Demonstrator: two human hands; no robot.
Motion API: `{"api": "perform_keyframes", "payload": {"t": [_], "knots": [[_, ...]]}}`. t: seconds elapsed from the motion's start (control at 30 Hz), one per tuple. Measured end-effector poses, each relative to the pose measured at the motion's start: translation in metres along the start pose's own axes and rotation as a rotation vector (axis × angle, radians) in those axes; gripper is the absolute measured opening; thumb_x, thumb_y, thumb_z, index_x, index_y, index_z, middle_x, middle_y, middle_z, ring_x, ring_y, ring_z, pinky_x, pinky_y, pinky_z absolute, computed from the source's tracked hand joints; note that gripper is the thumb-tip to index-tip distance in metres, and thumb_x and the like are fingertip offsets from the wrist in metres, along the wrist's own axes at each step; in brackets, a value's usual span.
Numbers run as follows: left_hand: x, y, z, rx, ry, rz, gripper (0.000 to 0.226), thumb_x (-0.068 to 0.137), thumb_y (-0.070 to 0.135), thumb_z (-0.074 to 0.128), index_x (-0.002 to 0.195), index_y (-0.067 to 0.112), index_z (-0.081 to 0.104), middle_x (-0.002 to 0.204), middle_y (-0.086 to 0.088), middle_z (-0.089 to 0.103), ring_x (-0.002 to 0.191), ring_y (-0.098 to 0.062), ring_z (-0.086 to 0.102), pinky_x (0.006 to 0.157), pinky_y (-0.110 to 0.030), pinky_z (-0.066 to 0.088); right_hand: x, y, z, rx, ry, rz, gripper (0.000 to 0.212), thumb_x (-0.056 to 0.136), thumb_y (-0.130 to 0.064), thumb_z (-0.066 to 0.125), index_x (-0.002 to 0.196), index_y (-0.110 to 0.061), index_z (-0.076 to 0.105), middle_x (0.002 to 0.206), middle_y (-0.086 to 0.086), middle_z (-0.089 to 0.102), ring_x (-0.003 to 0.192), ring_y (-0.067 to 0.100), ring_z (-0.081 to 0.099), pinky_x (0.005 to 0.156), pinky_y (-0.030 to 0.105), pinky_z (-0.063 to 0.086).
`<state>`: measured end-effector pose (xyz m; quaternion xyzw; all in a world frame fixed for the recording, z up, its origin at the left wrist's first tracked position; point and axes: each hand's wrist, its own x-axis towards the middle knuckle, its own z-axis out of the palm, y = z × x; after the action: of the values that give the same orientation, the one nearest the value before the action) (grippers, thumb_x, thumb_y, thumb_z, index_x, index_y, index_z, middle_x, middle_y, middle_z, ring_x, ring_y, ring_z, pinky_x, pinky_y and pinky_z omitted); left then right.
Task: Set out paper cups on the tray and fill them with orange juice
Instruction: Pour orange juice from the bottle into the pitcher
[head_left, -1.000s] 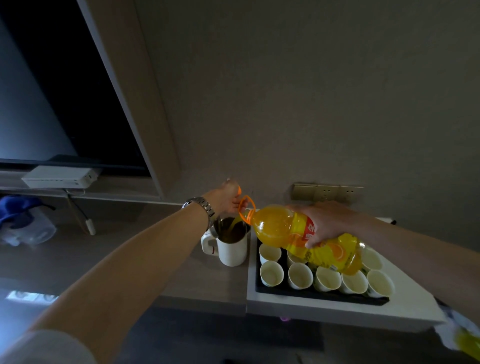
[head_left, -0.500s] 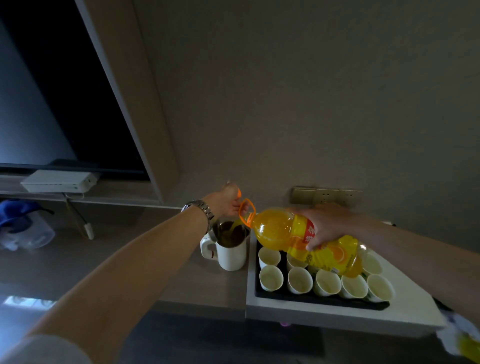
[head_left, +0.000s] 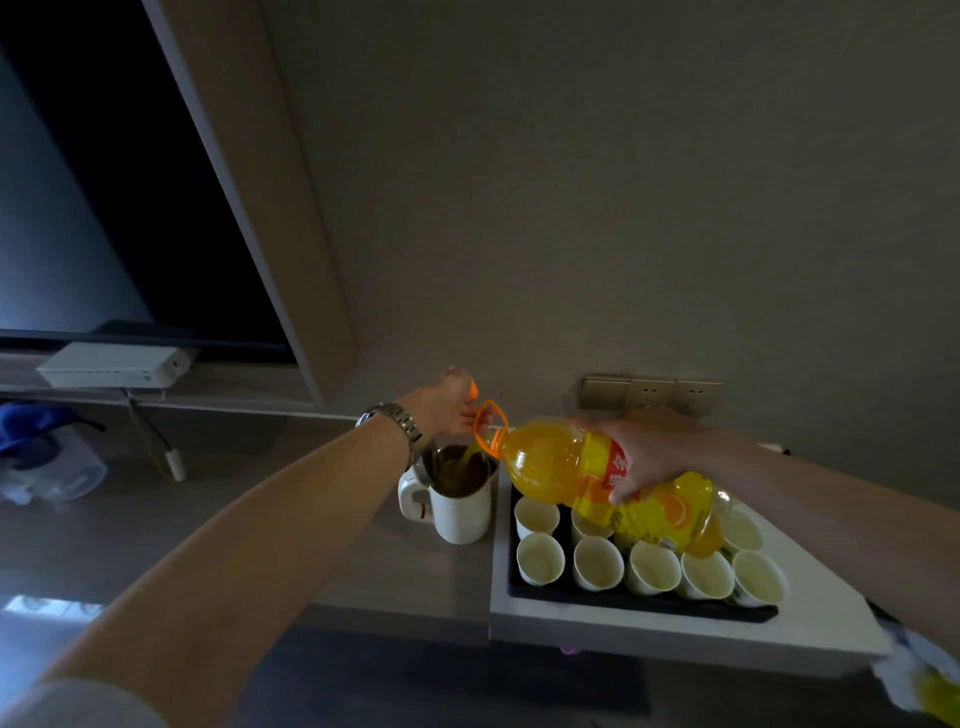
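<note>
Right fingers (head_left: 621, 496) wrap tilted bottle (head_left: 561, 462), mouth over jug (head_left: 460, 491) rim.

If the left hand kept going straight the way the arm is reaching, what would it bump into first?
Probably the wall. The left hand sits above the white jug, reaching away from the person, with nothing visible between it and the wall. One view leaves the depth unclear, so that is a guess.

Bottle label (head_left: 615, 470) bears white characters, seemingly unreadable.
</note>
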<state>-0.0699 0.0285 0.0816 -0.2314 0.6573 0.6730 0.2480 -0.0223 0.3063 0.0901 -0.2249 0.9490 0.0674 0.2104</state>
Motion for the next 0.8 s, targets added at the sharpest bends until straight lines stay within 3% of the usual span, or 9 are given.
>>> {"api": "perform_keyframes", "payload": {"t": [0.3, 0.5, 0.67, 0.8], "knots": [[0.0035, -0.0016, -0.0016, -0.013, -0.004, -0.002, 0.03, 0.108, 0.014, 0.029, 0.082, 0.007, 0.042, 0.086, -0.021, 0.062, 0.076, -0.03, 0.06, 0.065, -0.037, 0.054, 0.0018, 0.0025, -0.0019, -0.006, -0.009, 0.006, 0.122, 0.061, -0.072, 0.08, 0.157, -0.045, 0.011, 0.149, 0.0, 0.049, 0.129, 0.027, 0.053, 0.1, 0.039, 0.046], [0.0032, 0.0003, 0.0003, 0.004, -0.003, 0.005, 0.026, 0.105, 0.01, 0.028, 0.081, 0.01, 0.038, 0.089, -0.021, 0.06, 0.071, -0.029, 0.06, 0.056, -0.036, 0.054, 0.0035, 0.0032, -0.0015, -0.02, -0.006, 0.005, 0.123, 0.059, -0.074, 0.079, 0.157, -0.046, 0.01, 0.15, 0.0, 0.049, 0.129, 0.028, 0.053, 0.1, 0.04, 0.047], [0.0025, -0.0005, 0.0008, -0.014, -0.015, 0.004, 0.03, 0.105, 0.012, 0.029, 0.077, 0.01, 0.038, 0.087, -0.021, 0.057, 0.073, -0.03, 0.057, 0.064, -0.038, 0.052, 0.0033, 0.0039, -0.002, -0.023, -0.008, -0.002, 0.125, 0.058, -0.074, 0.08, 0.156, -0.049, 0.006, 0.15, -0.001, 0.049, 0.129, 0.027, 0.053, 0.099, 0.04, 0.046], [0.0023, -0.0022, -0.0006, -0.016, -0.001, -0.009, 0.03, 0.105, 0.013, 0.03, 0.076, 0.012, 0.038, 0.087, -0.02, 0.058, 0.072, -0.03, 0.058, 0.061, -0.037, 0.054, 0.0043, 0.0042, -0.0021, -0.023, -0.022, -0.003, 0.124, 0.06, -0.073, 0.081, 0.157, -0.048, 0.006, 0.151, 0.001, 0.047, 0.131, 0.028, 0.051, 0.1, 0.04, 0.046]]}}
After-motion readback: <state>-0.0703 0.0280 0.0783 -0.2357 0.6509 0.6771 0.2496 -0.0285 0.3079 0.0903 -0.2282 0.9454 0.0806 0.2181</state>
